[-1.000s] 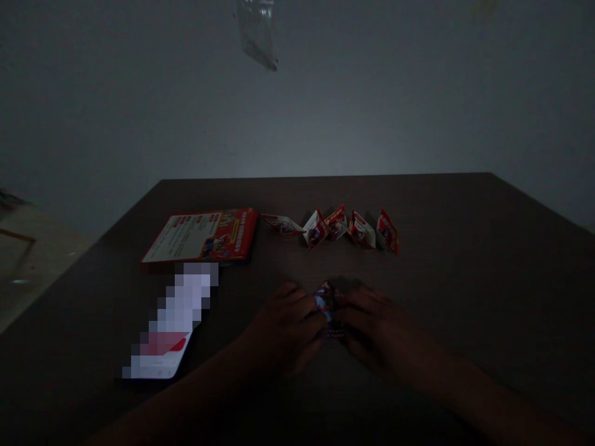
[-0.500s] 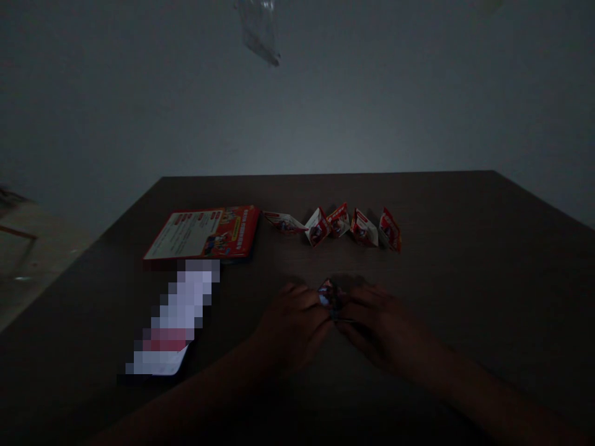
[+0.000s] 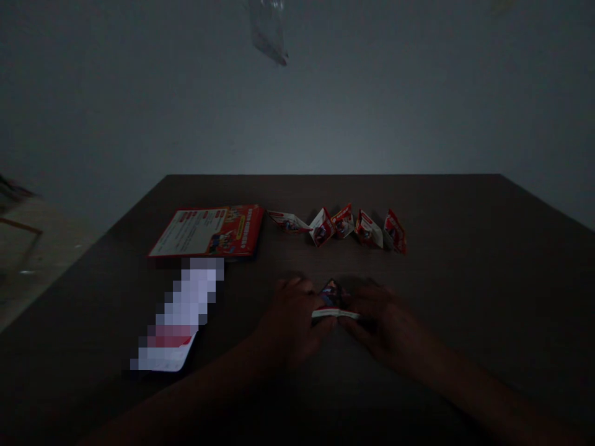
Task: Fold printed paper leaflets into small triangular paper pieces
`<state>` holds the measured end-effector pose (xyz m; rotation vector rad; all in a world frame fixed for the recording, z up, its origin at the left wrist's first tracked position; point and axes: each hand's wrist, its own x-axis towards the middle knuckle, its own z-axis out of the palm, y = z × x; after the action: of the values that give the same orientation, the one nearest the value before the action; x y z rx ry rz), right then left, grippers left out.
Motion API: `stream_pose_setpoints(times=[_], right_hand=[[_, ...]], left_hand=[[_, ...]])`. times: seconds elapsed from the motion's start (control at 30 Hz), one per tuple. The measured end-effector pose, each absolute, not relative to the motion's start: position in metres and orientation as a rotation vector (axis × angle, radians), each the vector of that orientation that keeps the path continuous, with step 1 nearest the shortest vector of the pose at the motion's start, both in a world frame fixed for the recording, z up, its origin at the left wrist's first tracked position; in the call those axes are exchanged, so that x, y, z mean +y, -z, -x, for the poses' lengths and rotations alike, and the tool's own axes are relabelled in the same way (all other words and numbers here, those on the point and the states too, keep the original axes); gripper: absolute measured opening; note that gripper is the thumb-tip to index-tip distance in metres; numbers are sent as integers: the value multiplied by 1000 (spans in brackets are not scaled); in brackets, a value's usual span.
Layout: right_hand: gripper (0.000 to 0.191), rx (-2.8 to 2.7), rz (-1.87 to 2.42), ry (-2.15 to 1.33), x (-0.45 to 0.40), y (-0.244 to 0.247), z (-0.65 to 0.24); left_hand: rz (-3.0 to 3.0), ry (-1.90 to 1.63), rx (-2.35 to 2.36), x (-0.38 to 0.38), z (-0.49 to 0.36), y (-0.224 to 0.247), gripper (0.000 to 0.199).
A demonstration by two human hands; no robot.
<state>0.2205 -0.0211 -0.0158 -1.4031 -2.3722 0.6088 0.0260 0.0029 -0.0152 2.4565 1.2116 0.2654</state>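
**Tight pinch in dim light: a slip or a tear is the main risk**

We have the folded card (image 3: 331,293) in both hands, low over the near-middle part of the worktop (image 3: 446,248). The left hand (image 3: 290,319) pinches its left side and the right hand (image 3: 388,316) its right, so each grip is narrow, closed on the card. Its pale edge faces us; the fingers hide much of the rest, and we cannot tell whether it touches the wood.

In our judgement, uneven pressure from the thumbs could crease it askew, and pulling outward could tear it at a fold. If one grip loosens, it may spring open or twist. Poor light makes a misplaced fingertip easy to miss.

On the far side, five folded papers (image 3: 322,227) stand or lean in a loose row. They look light, so a forward sweep of the knuckles could topple them. To the left, the phone (image 3: 179,356) lies near our left forearm, where a wide elbow swing might nudge it; the red box (image 3: 214,232) sits just beyond.

The worktop's far edge runs along by the wall (image 3: 372,124), behind the papers, and its side edges slant outward towards us. The widest room for moving is on the right, between the right hand and the side edge.
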Motion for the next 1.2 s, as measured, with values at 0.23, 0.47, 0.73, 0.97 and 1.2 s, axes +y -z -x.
stream_pose_setpoints(times=[0.23, 0.47, 0.73, 0.97, 1.2], right_hand=[[14, -2345, 1456, -575, -21, 19, -222], [13, -2340, 1581, -472, -20, 20, -219], [16, -2353, 1651, -457, -18, 15, -219], [18, -2334, 1673, -481, -18, 13, -222], [22, -2333, 1746, -536, -15, 11, -227]], left_hand=[[-2445, -222, 1307, 6, -26, 15, 31], [-2424, -163, 1358, 8, -24, 11, 33], [-2432, -13, 1404, 13, -20, 5, 35], [-2437, 43, 1392, 18, -15, 0, 33], [-2428, 111, 1389, 23, -10, -4, 34]])
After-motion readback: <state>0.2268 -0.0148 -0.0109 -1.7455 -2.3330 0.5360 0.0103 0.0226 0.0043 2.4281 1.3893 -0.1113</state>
